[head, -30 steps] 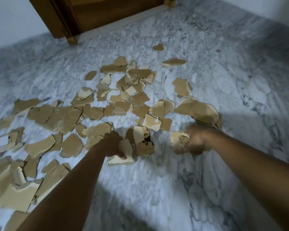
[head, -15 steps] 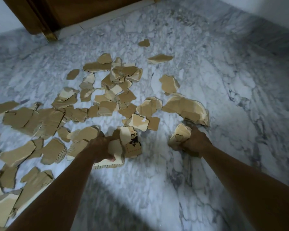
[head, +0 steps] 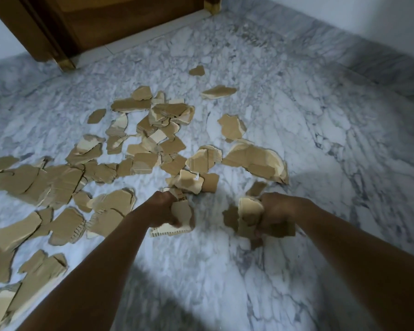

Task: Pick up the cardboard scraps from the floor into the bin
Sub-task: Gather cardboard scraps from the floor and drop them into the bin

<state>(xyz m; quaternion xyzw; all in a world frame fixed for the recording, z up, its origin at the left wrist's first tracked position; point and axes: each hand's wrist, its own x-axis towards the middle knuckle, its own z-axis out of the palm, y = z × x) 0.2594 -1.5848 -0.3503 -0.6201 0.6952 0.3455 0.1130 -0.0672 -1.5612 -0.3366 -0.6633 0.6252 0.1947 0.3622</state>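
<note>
Marble floor (head: 296, 130) is filling the view, grey-white veined, with a wooden door (head: 120, 22) standing along the far edge. Cardboard scraps (head: 139, 149) are lying scattered across the floor's centre and left — dozens of torn brown pieces, many overlapping, none in a bin. One big curved piece (head: 256, 161) is sitting right of the pile, just beyond the right hand. A few loose bits are lying apart toward the door, the farthest a small scrap (head: 196, 70).

Both forearms are reaching in from the bottom edge. Left hand (head: 164, 209) is fisting around a bunch of scraps (head: 181, 215) — a corrugated edge is sticking out below the fingers. Right hand (head: 276, 215) is clenching a crumpled wad of cardboard (head: 247, 211), pieces poking out on its left side. Both hands are sitting at the near edge of the pile, low over the floor.
</note>
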